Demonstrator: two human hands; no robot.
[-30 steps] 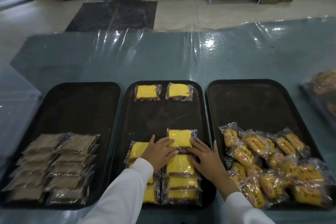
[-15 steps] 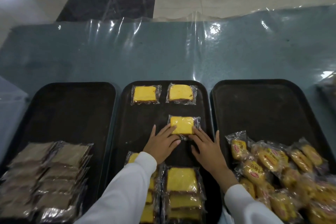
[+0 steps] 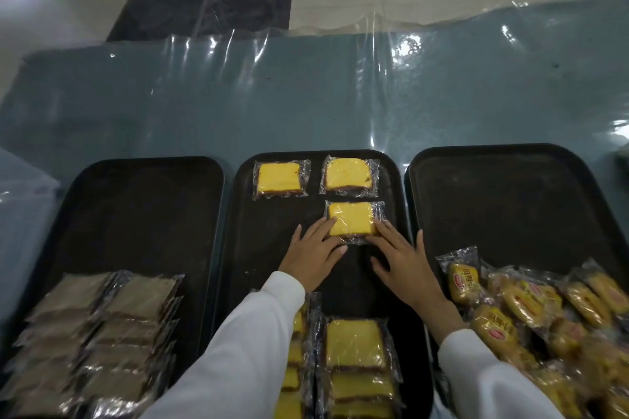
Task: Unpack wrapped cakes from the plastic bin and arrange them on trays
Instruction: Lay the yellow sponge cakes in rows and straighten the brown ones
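On the left tray (image 3: pixel 136 201), blurred brown packets (image 3: pixel 98 333) run off the frame's bottom. On the middle tray (image 3: pixel 272 248), the left hand (image 3: pixel 315 255) and right hand (image 3: pixel 405 262), fingers straight and spread, touch a wrapped yellow cake (image 3: pixel 354 219) just below two others. Sleeves partly hide the near stacks.

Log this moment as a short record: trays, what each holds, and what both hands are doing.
left tray: brown wrapped cakes stacked at near end
middle tray: two yellow cakes at far end, a third yellow cake below the right one, stacks of yellow cakes at near end
right tray: pile of printed-wrapper cakes
left hand: flat, fingertips on third cake
right hand: flat, fingertips at its near right corner
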